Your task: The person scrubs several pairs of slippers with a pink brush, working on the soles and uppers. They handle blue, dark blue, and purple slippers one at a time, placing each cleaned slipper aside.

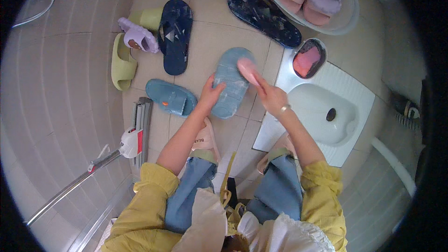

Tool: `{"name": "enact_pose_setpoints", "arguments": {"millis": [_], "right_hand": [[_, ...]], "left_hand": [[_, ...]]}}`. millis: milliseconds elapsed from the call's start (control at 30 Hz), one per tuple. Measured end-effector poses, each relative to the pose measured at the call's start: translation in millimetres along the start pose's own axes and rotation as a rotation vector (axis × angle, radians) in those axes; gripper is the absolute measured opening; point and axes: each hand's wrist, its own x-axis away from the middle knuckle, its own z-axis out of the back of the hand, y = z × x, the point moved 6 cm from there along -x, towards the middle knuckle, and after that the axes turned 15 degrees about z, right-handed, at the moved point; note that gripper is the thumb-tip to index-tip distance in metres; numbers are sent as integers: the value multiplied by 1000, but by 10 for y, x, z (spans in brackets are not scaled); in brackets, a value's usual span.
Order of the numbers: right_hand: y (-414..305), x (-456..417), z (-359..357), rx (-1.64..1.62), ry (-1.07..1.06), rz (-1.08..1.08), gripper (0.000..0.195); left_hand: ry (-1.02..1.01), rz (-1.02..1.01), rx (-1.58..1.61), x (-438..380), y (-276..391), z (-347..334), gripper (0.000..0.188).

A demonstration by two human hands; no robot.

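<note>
A blue slipper [229,101] is held with its ridged sole facing up, and whitish streaks that look like suds lie on it. My left hand [210,94] grips it by the left edge, thumb on the sole. In my right hand [274,98] is a pink brush [248,69], slightly blurred, pressed to the upper right part of that sole. Its bristles are hidden. Another blue slipper [169,97] with an orange decoration lies upright on the tiles, just left of my left hand.
Dark flip-flops [176,38], a lilac slipper [140,38] and green slippers [122,64] lie on the floor. A clear basin [351,14] holds pink and lilac slippers. At right is a squat toilet [315,112], with a small container [324,54] at its corner. A squeeze mop [131,143] leans left.
</note>
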Motion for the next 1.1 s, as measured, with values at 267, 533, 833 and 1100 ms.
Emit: {"name": "enact_pose_setpoints", "arguments": {"millis": [267, 533, 833, 1100], "right_hand": [[-40, -850, 155, 67, 142, 127, 36], [129, -95, 184, 42, -139, 17, 41], [160, -314, 321, -11, -60, 21, 40], [411, -887, 356, 38, 151, 54, 39]], "left_hand": [[126, -141, -430, -210, 187, -75, 55], [135, -195, -629, -121, 428, -31, 52], [210, -275, -653, -223, 418, 197, 50], [249, -178, -797, -188, 549, 50, 47]]}}
